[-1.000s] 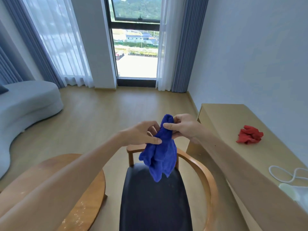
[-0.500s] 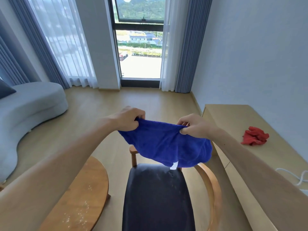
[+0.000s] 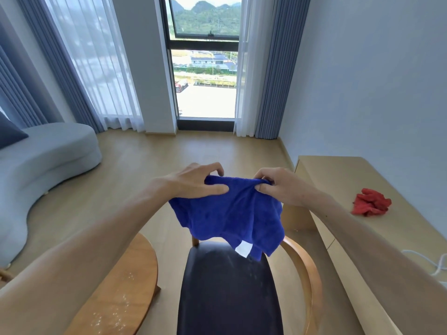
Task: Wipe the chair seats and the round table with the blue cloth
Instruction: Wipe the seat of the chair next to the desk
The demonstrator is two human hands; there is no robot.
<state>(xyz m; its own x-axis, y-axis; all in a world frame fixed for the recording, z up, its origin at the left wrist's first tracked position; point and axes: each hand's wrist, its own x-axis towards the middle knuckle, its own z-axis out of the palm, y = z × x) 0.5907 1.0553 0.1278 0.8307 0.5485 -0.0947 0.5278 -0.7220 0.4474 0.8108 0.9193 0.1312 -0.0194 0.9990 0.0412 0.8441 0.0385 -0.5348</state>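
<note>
Both my hands hold the blue cloth (image 3: 232, 218) by its top edge, spread out in the air above the chair. My left hand (image 3: 196, 181) pinches the left part of the edge and my right hand (image 3: 278, 186) pinches the right part. A white label hangs at the cloth's lower edge. Below it stands the chair with a black seat (image 3: 227, 293) and a curved wooden frame (image 3: 307, 269); the seat shows pale specks. The round wooden table (image 3: 123, 291) sits at lower left, partly hidden by my left arm, with white crumbs on it.
A long light-wood desk (image 3: 338, 180) runs along the right wall with a red cloth (image 3: 370, 201) and a white cable (image 3: 433, 264) on it. A grey sofa (image 3: 43, 163) curves along the left. Wooden floor stretches to the window ahead.
The cloth went from a bunched lump to spread wide between my hands. My hands have since moved closer together again, and the view has tilted up a little.
</note>
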